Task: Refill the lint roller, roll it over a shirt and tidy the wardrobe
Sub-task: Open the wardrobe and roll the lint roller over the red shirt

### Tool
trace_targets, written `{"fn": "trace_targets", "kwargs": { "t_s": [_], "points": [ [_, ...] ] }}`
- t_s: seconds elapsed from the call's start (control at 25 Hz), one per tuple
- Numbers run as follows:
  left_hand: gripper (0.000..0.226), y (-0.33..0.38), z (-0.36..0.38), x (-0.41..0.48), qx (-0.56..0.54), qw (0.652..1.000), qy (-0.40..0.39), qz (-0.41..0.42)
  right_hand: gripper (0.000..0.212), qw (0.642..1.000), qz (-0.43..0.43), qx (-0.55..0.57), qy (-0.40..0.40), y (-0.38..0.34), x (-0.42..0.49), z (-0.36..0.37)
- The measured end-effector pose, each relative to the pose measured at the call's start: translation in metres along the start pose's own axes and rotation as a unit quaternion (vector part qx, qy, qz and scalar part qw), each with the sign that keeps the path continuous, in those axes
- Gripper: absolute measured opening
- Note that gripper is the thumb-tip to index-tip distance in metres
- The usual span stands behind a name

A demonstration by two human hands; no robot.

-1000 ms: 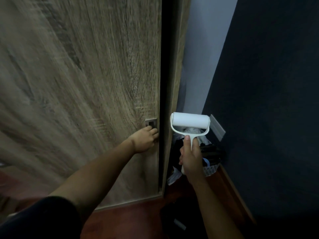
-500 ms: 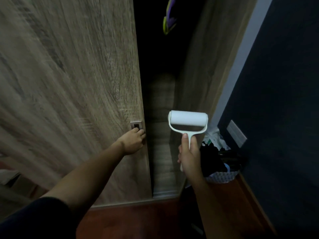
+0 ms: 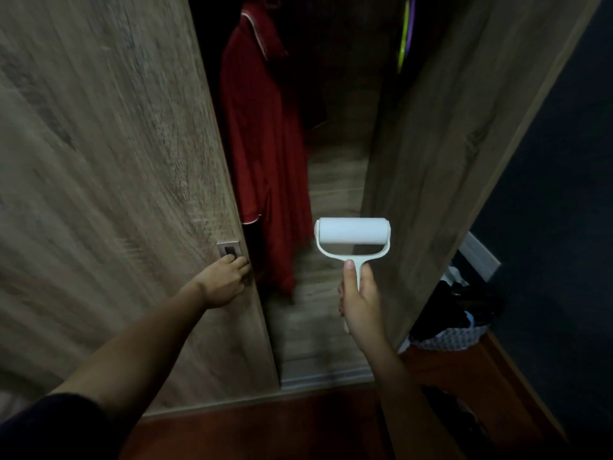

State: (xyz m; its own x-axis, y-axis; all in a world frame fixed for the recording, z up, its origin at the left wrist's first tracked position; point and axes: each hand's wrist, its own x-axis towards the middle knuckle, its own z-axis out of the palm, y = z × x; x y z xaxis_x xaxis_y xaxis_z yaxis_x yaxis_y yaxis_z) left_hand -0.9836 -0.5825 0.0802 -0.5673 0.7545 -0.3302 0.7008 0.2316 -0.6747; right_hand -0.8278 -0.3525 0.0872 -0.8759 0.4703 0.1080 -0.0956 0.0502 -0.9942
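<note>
Wardrobe interior (image 3: 335,180): mostly in deep shadow; upper part cut off by the frame edge. Red shirt (image 3: 265,161): hung inside the opening, collar near the top edge, hanger not discernible, left side partly hidden behind the sliding door (image 3: 109,180). Green and purple strips (image 3: 406,34) at upper right of the opening: too dark and narrow to identify. Door surface: blurred. Basket (image 3: 454,336) on the floor (image 3: 265,429) to the right of the wardrobe side panel (image 3: 447,154): dark contents heaped inside, not identifiable.

Left hand (image 3: 225,283): extended forward on a straightened arm, fingers curled onto the door edge just below the recessed metal handle (image 3: 228,250); fingertips hidden behind the edge, so exact grip not visible. Dark sleeve (image 3: 49,429) at lower left, cut off by the frame.

Right hand (image 3: 360,303): raised in front of the opening, closed around the handle of the lint roller (image 3: 352,237), thumb laid straight up the stem. Roller held upright, white roll horizontal at the top, just right of the shirt hem and apart from it. Lower end of the roller handle concealed within the palm.
</note>
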Motion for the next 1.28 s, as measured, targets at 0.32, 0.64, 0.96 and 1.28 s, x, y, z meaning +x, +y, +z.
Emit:
{"fn": "trace_targets", "kwargs": {
  "t_s": [0.32, 0.64, 0.96, 1.28],
  "points": [
    [0.038, -0.02, 0.048, -0.048, -0.023, 0.999, 0.008, -0.041, 0.017, 0.999, -0.027, -0.038, -0.023, -0.024, 0.002, 0.042],
    [0.038, -0.025, 0.056, -0.07, -0.073, 0.994, -0.041, -0.067, 0.017, 0.998, -0.025, -0.053, -0.037, -0.041, 0.004, 0.062],
    [0.037, -0.032, 0.051, -0.085, -0.085, 0.984, -0.122, -0.094, 0.022, 0.998, 0.004, -0.04, -0.058, -0.048, 0.003, 0.078],
    [0.038, -0.053, -0.024, -0.064, -0.27, 0.843, 0.362, -0.293, 0.019, 0.999, -0.018, -0.007, -0.047, -0.064, 0.02, 0.074]
  ]
}}
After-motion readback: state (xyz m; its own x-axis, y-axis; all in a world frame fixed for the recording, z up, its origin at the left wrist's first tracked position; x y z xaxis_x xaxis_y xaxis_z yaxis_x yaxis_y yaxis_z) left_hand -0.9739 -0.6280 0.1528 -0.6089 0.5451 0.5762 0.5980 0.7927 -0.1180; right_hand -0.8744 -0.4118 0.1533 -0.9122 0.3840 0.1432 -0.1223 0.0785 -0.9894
